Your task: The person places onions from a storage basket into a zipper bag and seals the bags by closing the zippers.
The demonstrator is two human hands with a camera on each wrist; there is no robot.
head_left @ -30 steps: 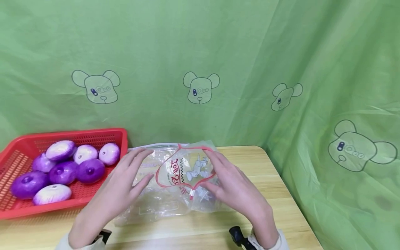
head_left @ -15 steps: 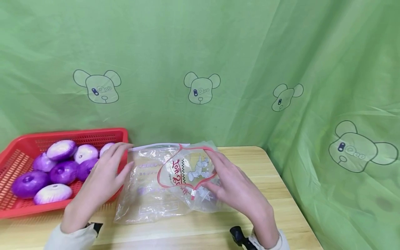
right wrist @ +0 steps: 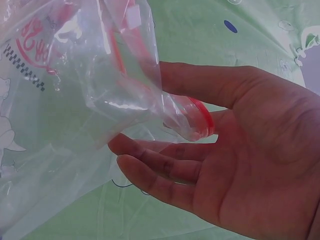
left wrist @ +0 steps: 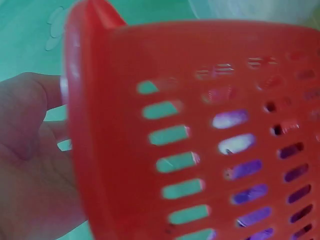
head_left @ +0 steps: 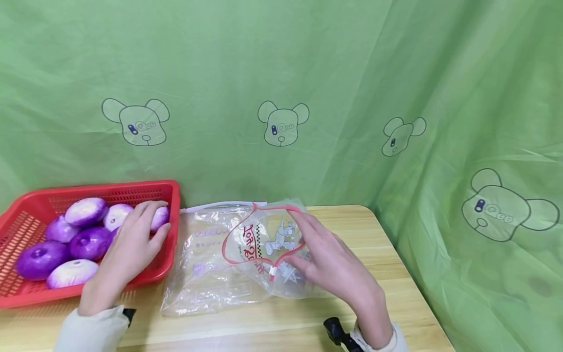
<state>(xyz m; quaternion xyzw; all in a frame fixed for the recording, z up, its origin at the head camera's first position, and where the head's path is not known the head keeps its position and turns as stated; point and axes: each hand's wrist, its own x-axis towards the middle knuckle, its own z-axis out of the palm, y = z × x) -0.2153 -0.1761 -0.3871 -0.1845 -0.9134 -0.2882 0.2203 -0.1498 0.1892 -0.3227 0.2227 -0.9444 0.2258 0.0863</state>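
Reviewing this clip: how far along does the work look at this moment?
Apparently done: the red-rimmed bag gapes open. In hand: the right hand is at its rim, and the left hand is over the red basket; whether it touches an onion is unclear. Probably left: bagging the onions, since they lie in the basket and none shows inside the bag.

Eight onions [head_left: 41, 259], one basket [head_left: 26, 299] — two plastic bags [head_left: 211, 294], one table [head_left: 228, 335].

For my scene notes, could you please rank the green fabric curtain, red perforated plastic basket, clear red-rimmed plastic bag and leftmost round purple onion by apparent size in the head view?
1. Green curtain
2. Red basket, cut off
3. Red-rimmed bag
4. Leftmost onion
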